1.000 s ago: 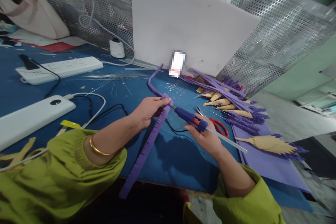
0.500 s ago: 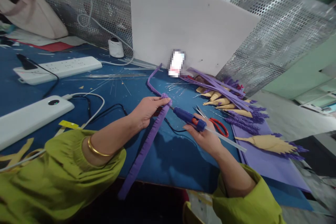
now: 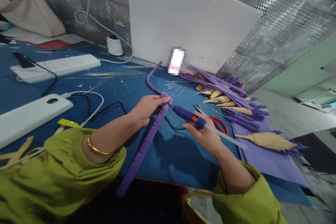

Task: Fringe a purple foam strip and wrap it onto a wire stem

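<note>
My left hand pinches a long purple strip at a gathered bend. One end of the strip hangs past the table's near edge, and the other runs back toward the white board. In my right hand is a blue hot glue gun, with a clear glue stick sticking out of its rear. The gun's metal nozzle is at the strip, right by my left fingertips; whether it touches is too small to tell. Red-handled scissors lie just beyond my right hand.
Several purple flowers in tan wrapping lie at right, partly on purple sheets. A white power strip, a white box-shaped device and cables occupy the left. Thin wires and a blurred bright phone-like screen are at the back.
The view has shifted very slightly. Both hands keep their hold, and the nozzle stays at the gathered part of the strip.
</note>
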The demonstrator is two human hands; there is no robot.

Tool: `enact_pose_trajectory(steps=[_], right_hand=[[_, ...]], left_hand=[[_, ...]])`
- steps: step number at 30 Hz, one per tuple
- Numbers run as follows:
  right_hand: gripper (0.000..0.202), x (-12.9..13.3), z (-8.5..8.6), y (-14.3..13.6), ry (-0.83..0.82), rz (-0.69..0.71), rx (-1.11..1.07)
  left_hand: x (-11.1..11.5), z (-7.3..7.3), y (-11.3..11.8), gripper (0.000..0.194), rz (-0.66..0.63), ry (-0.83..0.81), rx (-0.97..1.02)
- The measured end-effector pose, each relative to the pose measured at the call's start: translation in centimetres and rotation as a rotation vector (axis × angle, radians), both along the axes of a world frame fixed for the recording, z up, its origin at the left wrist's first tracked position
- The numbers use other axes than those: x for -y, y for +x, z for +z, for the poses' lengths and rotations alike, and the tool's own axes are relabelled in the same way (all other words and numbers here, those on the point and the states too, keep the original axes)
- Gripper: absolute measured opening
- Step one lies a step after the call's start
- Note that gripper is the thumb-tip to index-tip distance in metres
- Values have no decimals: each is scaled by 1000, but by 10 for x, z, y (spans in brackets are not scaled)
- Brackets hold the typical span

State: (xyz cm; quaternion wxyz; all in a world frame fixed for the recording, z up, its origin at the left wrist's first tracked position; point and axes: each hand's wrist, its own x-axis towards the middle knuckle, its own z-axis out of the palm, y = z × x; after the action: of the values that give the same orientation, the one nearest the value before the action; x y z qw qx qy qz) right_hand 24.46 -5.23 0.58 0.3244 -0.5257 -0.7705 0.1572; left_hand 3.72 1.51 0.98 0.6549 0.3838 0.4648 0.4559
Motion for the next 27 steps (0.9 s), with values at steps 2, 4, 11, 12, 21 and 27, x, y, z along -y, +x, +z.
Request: enact_pose_trajectory(steps=[2,4,11,12,21,27], right_hand=[[35,0,0,0,-3,7,6],[36,0,1,0,-6,14,8],[37,2,4,-1,-19,15,16],[37,2,4,-1,-20,14,17],[38,4,5,-1,-3,30,38],[37,6,6,-2,7,39,44]], left_hand=[[0,0,0,22,3,-1,6],[0,0,0,21,6,-5,7],[0,0,-1,23,9,-9,13],[0,0,0,23,10,-9,12],[0,0,-1,26,11,-4,27],[-1,-1,-1,24,6,-1,52]])
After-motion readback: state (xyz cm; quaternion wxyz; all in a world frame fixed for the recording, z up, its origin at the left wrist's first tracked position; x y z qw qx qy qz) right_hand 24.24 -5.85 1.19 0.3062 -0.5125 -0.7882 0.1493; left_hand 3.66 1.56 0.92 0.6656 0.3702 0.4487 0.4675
